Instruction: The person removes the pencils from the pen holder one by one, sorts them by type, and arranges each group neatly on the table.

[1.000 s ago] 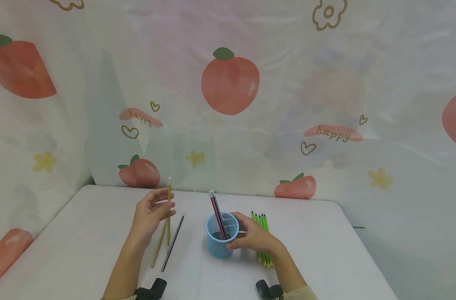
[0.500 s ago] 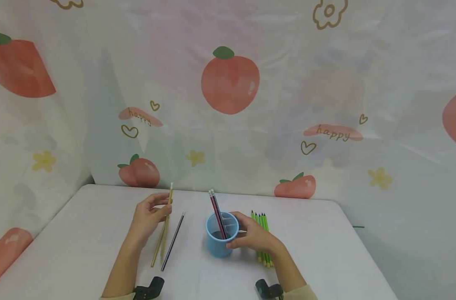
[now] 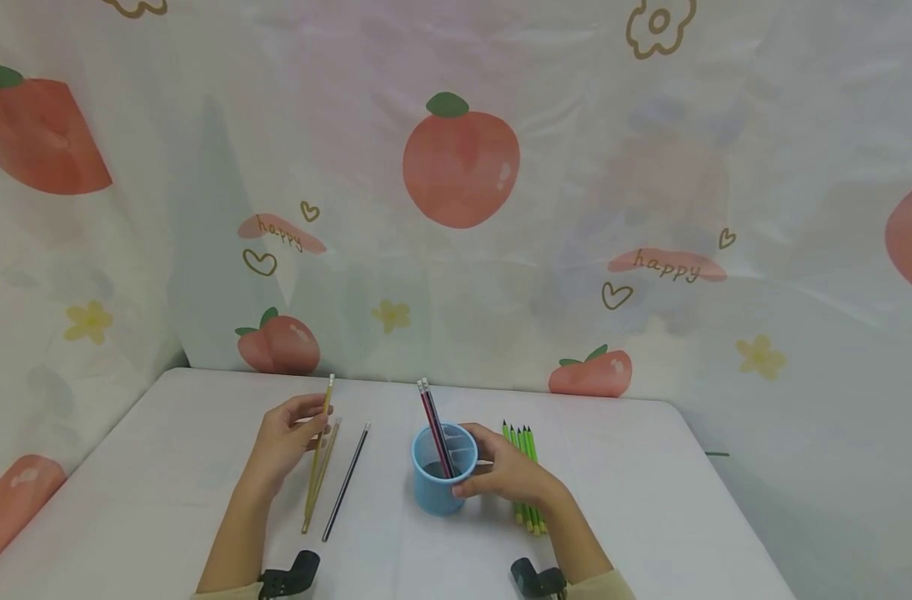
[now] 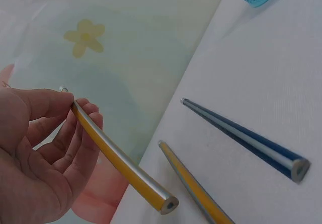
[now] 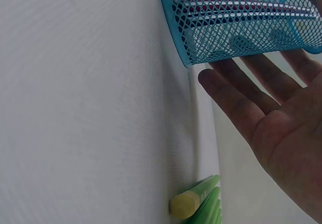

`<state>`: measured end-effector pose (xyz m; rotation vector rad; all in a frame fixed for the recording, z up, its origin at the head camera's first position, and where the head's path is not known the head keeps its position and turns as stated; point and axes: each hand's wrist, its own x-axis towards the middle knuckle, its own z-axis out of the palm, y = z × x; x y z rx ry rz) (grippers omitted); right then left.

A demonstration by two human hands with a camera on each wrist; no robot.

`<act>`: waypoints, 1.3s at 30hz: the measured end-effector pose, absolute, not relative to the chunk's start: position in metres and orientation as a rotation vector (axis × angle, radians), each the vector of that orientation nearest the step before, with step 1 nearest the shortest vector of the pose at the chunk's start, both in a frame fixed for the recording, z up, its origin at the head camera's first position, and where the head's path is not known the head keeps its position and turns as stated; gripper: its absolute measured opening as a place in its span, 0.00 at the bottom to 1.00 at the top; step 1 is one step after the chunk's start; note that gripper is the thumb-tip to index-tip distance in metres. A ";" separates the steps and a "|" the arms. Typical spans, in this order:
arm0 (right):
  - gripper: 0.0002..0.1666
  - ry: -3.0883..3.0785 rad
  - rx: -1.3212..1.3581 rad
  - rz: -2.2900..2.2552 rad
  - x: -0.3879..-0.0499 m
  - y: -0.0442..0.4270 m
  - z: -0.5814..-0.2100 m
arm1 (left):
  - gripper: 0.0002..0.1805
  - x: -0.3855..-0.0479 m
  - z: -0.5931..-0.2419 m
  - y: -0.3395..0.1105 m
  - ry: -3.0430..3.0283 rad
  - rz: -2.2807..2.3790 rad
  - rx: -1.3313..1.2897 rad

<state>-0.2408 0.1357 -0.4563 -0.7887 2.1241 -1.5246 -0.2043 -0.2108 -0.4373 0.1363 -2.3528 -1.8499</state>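
Observation:
My left hand [image 3: 282, 437] pinches a yellow-and-silver striped pencil [image 4: 121, 156] between thumb and fingers near its eraser end. The pencil tilts, its unsharpened end toward the left wrist camera. Below it a matching yellow striped pencil [image 4: 193, 183] lies on the table. To their right rests a dark blue-and-silver pencil [image 4: 241, 136]. At the middle of the table, my right hand [image 3: 512, 471] holds a light blue mesh pencil cup [image 3: 436, 500] from its right side, thumb at the near rim. Red and dark striped pencils [image 3: 435, 429] lean upright inside it, eraser ends up.
Several green pencils [image 3: 533, 521] lie side by side right of the cup, partly behind the right hand and forearm. The white table [image 3: 621, 500] ends at the back against a fruit-printed curtain [image 3: 493, 317].
My left hand has moved left and slightly nearer with the yellow pencil, whose lower end has swung left over the other yellow pencil. The right hand and cup have not moved.

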 end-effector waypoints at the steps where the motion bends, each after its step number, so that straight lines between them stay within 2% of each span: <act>1: 0.45 2.125 -0.792 -1.526 -0.241 0.136 -0.456 | 0.19 -0.205 -0.439 -0.212 -2.364 -1.836 0.150; 39: 0.45 2.133 -0.771 -1.534 -0.239 0.135 -0.457 | 0.20 -0.215 -0.479 -0.224 -2.631 -1.508 0.312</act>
